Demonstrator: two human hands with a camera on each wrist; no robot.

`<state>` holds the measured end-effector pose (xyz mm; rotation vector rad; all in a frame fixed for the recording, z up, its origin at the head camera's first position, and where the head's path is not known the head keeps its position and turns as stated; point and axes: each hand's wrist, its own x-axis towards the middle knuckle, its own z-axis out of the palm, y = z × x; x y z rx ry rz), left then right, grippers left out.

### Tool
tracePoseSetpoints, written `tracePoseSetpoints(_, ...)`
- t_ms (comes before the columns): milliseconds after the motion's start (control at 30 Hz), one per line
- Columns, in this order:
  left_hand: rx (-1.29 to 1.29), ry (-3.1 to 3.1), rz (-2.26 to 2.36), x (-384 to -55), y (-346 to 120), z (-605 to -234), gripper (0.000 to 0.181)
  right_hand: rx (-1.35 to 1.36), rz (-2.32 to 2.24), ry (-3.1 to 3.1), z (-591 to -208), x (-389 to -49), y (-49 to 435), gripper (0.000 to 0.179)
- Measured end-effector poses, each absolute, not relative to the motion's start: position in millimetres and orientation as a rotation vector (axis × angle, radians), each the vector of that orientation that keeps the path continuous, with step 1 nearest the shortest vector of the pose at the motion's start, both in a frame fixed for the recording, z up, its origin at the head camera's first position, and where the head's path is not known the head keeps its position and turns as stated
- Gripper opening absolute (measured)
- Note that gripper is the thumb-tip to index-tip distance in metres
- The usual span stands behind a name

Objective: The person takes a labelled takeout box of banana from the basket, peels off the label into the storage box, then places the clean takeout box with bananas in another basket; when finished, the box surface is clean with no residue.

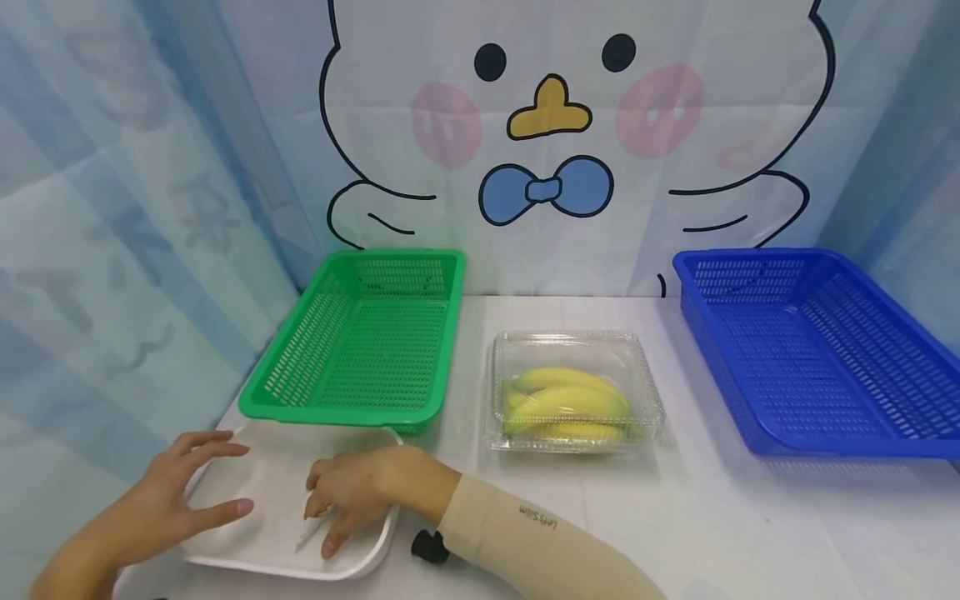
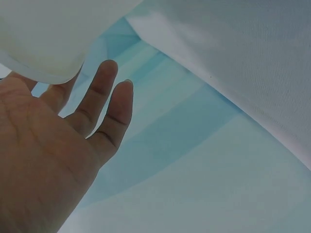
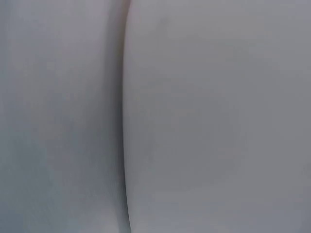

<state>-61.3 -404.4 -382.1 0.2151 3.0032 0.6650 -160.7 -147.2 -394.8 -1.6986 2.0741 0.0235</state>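
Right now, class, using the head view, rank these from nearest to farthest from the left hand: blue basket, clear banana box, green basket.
1. Green basket: ahead and to the right of the left hand.
2. Clear banana box: near the middle.
3. Blue basket: far right side.

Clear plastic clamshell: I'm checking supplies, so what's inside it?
Yellow bananas lie inside the clear plastic clamshell, visible through its clear lid. They overlap, so their undersides and anything beneath them are hidden.
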Motion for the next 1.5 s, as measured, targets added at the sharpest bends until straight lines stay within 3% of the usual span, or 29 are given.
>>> tracePoseSetpoints(133,0.227,2.983,0.686,-63,-405,-383,0.058,-1.698,0.102,2.097,-390,-165,-143,0.043)
tracePoseSetpoints(300,0.213,2.968,0.688,-62,-405,-383,0.059,-1.671,0.166,2.084,-387,-166,-139,0.05)
tracePoseSetpoints(500,0.18,2.933,0.71,-61,-408,-381,0.062,-1.736,0.02,2.071,-384,-167,-136,0.038)
tracePoseSetpoints(867,0.068,2.745,0.794,-61,-416,-380,0.083,-1.806,-0.264,2.032,-353,-169,-92,0.048)
tracePoseSetpoints(1500,-0.038,3.007,0.74,-63,-404,-370,0.081,-1.938,-0.558,2.05,-331,-168,-10,0.044)
